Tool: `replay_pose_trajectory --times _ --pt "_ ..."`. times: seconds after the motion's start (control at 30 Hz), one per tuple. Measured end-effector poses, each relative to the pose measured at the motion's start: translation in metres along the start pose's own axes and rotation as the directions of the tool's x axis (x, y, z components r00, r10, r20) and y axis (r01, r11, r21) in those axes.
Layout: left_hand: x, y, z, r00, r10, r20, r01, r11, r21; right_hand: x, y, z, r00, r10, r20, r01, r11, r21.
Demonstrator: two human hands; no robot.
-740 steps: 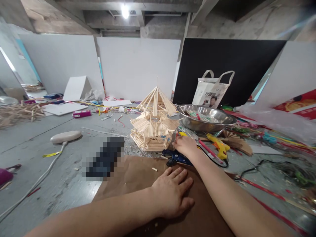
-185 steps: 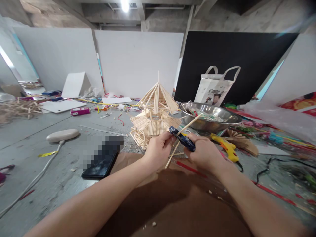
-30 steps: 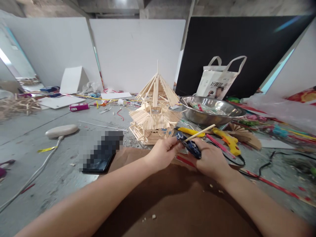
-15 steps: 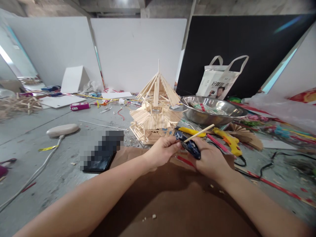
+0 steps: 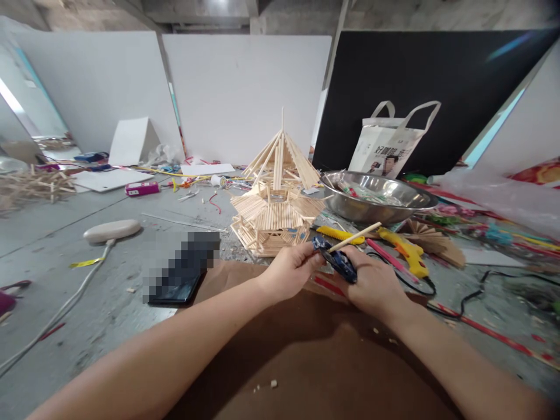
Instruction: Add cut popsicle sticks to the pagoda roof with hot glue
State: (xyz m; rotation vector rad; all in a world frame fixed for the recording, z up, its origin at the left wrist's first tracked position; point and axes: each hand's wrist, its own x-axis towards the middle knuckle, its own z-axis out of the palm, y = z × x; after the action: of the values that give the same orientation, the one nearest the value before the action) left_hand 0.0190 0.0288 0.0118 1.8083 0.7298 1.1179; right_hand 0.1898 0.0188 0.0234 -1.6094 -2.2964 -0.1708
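Observation:
In the middle of the head view, my right hand (image 5: 376,277) is wrapped round a dark blue hand tool (image 5: 343,266) that looks like a pair of cutters. A thin wooden stick (image 5: 356,236) crosses the tool and slants up to the right. My left hand (image 5: 291,268) is closed, its thumb and fingers pinching at the stick's lower end beside the tool; the fingertips partly hide the grip. Just beyond both hands stands a tiered pavilion model (image 5: 277,210) built of wooden sticks, with a pointed roof.
Brown sheet (image 5: 324,361) with small wood scraps lies under my arms. A phone (image 5: 181,274) is at left, near a white oval device (image 5: 112,231). To the right are a yellow cutter knife (image 5: 339,235), a yellow glue gun (image 5: 405,251), a metal bowl (image 5: 380,204) and a paper bag (image 5: 389,143).
Both hands stay close together with the tool and stick, shifting very slightly. The whole view has moved a little; nothing has been let go or picked up.

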Motion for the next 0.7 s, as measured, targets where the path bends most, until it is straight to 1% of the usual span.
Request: replay_pose_trajectory --times 0.07,0.13,0.2,0.27,0.3,0.37,0.43,0.5,0.53,0.6,0.7 --pt "-0.001 0.0 0.001 0.999 0.008 -0.04 -0.006 0.999 0.05 0.001 0.0 0.001 0.999 -0.021 -0.049 0.022 1.0 0.018" --pt "-0.001 0.002 0.001 0.999 -0.005 -0.037 0.007 0.999 0.041 0.003 -0.001 0.0 0.994 -0.043 -0.099 0.047 0.998 0.045" --pt "-0.001 0.005 0.001 1.0 -0.02 -0.006 0.02 1.0 -0.012 0.004 0.0 -0.001 0.992 -0.056 -0.114 0.065 0.995 0.071" --pt "-0.001 0.009 0.001 0.998 -0.044 0.036 0.048 0.993 -0.11 0.006 0.002 -0.003 0.991 -0.081 -0.108 0.09 0.992 0.084" --pt "-0.001 0.011 0.0 0.996 -0.066 0.061 0.075 0.982 -0.171 0.006 0.003 -0.004 0.988 -0.106 -0.11 0.116 0.99 0.084" --pt "-0.001 0.015 -0.001 0.983 -0.145 0.11 0.171 0.945 -0.277 0.008 0.008 -0.006 0.978 -0.159 -0.138 0.17 0.983 0.074" --pt "0.0 0.018 -0.003 0.966 -0.218 0.137 0.252 0.911 -0.327 0.01 0.016 -0.005 0.968 -0.176 -0.181 0.187 0.981 0.044" --pt "0.0 0.019 -0.005 0.962 -0.247 0.121 0.272 0.917 -0.291 0.013 0.026 -0.002 0.967 -0.159 -0.199 0.163 0.987 -0.001" --pt "0.001 0.019 -0.006 0.965 -0.24 0.101 0.258 0.935 -0.242 0.015 0.031 0.001 0.97 -0.149 -0.193 0.145 0.989 -0.031" --pt "0.002 0.018 -0.006 0.975 -0.215 0.049 0.219 0.97 -0.106 0.018 0.04 0.006 0.977 -0.136 -0.164 0.122 0.988 -0.091" --pt "0.001 0.013 -0.004 0.983 -0.183 -0.029 0.185 0.978 0.092 0.022 0.052 0.014 0.988 -0.106 -0.116 0.088 0.984 -0.154"
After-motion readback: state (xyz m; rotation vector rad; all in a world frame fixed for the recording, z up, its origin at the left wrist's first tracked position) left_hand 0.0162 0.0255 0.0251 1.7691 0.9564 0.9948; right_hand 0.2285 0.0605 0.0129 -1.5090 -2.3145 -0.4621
